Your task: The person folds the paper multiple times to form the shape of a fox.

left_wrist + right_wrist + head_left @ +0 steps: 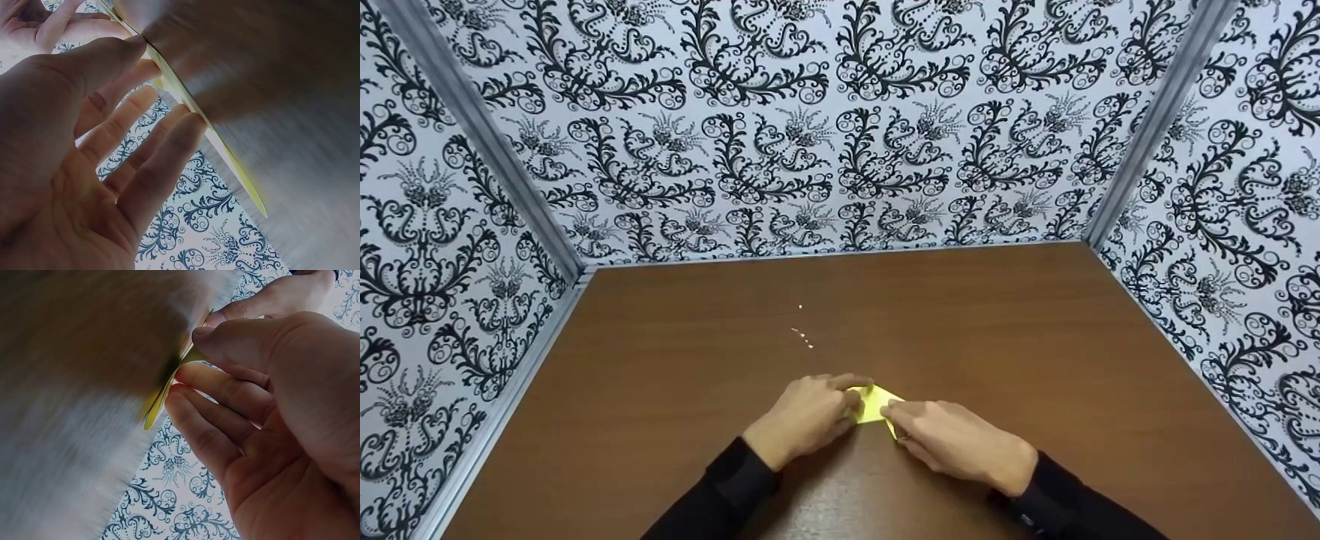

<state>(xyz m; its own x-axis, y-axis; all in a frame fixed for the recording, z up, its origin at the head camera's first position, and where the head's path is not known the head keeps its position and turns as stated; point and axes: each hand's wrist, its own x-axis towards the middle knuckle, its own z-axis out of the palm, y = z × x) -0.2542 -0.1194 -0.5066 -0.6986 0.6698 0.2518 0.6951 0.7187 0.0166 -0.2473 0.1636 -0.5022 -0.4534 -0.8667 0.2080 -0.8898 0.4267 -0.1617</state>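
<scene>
A folded piece of yellow paper lies on the brown wooden table between the two hands. My left hand holds its left end, index finger along the far edge and thumb close by. The right hand pinches the paper's right end, where a folded flap stands slightly raised. In the left wrist view the yellow paper appears edge-on as a thin strip, with thumb and fingertips against it. From the right wrist, a rounded fold of the paper shows beside the fingertips. Parts of both ends are hidden under the fingers.
Several small white specks show on the table beyond the hands. Walls with black-and-white floral patterning enclose the table at the back and sides, with grey metal posts at the corners.
</scene>
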